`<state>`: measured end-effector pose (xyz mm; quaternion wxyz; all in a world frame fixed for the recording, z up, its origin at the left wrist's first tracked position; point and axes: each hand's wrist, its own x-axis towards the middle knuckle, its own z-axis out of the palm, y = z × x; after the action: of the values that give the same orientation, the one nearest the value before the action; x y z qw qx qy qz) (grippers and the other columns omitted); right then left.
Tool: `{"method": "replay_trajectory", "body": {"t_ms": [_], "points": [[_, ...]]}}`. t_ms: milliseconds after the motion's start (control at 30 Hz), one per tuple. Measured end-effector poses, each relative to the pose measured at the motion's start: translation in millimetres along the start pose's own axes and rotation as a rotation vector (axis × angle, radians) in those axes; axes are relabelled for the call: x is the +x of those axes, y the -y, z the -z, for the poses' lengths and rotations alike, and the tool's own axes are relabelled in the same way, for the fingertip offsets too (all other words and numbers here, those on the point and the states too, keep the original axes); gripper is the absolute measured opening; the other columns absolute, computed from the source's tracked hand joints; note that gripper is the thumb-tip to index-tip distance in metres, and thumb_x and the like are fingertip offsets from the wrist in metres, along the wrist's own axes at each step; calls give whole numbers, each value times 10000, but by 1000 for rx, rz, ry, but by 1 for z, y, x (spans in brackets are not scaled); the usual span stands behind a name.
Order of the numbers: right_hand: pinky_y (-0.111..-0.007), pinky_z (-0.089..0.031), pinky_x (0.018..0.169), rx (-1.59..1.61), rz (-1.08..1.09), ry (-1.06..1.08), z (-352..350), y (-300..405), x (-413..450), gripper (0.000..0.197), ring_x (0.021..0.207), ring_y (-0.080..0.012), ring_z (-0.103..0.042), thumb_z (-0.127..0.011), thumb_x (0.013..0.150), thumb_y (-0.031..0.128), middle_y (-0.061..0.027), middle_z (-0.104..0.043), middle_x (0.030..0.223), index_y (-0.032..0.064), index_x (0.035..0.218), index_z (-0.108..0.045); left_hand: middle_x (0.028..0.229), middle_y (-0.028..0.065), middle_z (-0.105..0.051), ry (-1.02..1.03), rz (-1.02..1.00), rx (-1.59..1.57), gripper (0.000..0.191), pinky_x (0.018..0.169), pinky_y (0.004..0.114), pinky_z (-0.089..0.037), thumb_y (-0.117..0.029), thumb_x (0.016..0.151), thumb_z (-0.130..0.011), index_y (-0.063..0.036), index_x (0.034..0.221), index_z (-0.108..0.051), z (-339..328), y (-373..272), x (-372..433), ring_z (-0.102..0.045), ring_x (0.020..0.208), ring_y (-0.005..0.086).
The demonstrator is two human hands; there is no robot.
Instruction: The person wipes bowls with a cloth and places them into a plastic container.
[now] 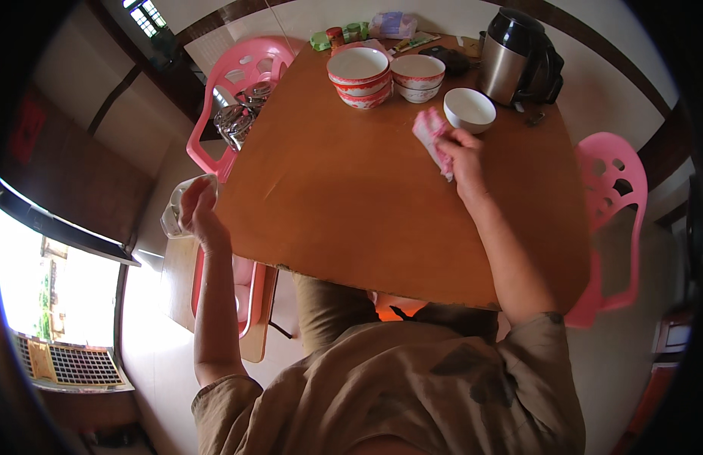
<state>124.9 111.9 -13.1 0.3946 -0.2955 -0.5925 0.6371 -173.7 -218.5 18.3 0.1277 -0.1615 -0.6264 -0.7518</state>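
Note:
My right hand (465, 160) grips a folded pink and white cloth (430, 136) over the wooden table (351, 199), just in front of a plain white bowl (469, 109). Left of that bowl stand a short stack of red-patterned bowls (418, 71) and a taller one (358, 74). Off the table's left edge, my left hand (199, 207) overlaps a clear container (172, 213); whether the fingers hold it or only lie in front of it cannot be told.
A steel and black kettle (505, 62) stands at the back right. Packets and small jars (335, 37) line the back edge. Pink plastic chairs flank the table, the left one (206, 133) bearing metal utensils (236, 122). Below my left arm is a pink basin (244, 284) on a wooden surface.

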Motion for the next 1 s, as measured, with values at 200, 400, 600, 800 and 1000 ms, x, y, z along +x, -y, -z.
{"method": "replay_trajectory", "body": {"t_ms": [200,400,600,800,1000], "points": [[-279,-457,652,168,412,-448,44,44,23,95,690,-132,-577,-710,868,86,-4,-622,791,10,890,-658,854,117,-715,482,232,-242,181,649,280,-524,-33,810,-645,20,978,-683,-131,-36,-61,-671,719,173],[-445,-482,754,-1160,616,-373,27,42,40,151,874,-317,-643,-691,826,212,-118,-666,910,67,848,-659,810,152,-700,745,522,-352,207,592,299,-517,-41,808,-631,55,990,-647,-243,-24,-132,-665,659,210],[-467,-415,845,-1573,666,-243,27,10,48,130,959,-260,-627,-662,806,195,-79,-696,933,82,864,-689,829,136,-696,827,558,-343,200,567,256,-518,-8,807,-631,60,995,-650,-249,15,-174,-657,662,179],[-454,-397,819,-1545,827,-265,25,-6,58,130,928,-237,-618,-692,774,164,-49,-662,884,99,883,-666,745,65,-661,854,634,-362,185,475,240,-456,-39,804,-667,27,976,-656,-250,16,-159,-598,591,119],[-274,-440,619,-331,281,-99,31,13,44,111,692,-103,-568,-684,844,110,-25,-613,772,38,828,-601,1146,71,-595,895,323,-360,578,635,248,-530,-14,747,-744,-69,1296,-568,-264,30,-166,-612,953,164]]}}
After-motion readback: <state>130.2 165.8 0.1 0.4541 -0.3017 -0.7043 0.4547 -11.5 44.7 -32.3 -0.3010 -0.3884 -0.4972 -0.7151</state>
